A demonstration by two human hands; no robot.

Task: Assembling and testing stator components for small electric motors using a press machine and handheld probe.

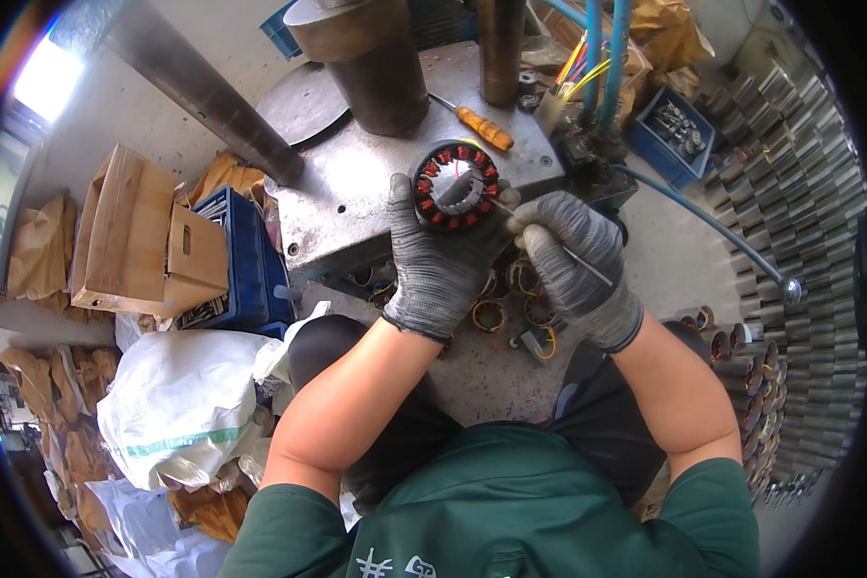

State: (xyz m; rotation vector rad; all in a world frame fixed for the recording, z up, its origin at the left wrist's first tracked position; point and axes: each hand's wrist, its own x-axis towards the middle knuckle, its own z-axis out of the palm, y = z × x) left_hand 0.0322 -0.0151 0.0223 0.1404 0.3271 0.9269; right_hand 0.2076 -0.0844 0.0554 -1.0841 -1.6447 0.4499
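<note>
My left hand (435,275), in a grey knit glove, is closed around a round motor stator (439,214) with a black rim and red windings. The stator's open face is turned up, over the front of the metal press table (356,226). In my right hand (580,252), also gloved, a thin metal rod (588,267) is pinched, its far end pointing at the stator's right side. Whether the rod's tip touches the stator I cannot tell. Behind the stator lies a screwdriver with an orange wooden handle (485,127).
Thick steel columns (380,91) rise from the table. Several wound stators (489,315) sit on the floor below it. Stacked metal cylinders (790,212) line the right side, near a blue parts bin (674,135). Cardboard boxes (130,231) and a white sack (178,395) stand left.
</note>
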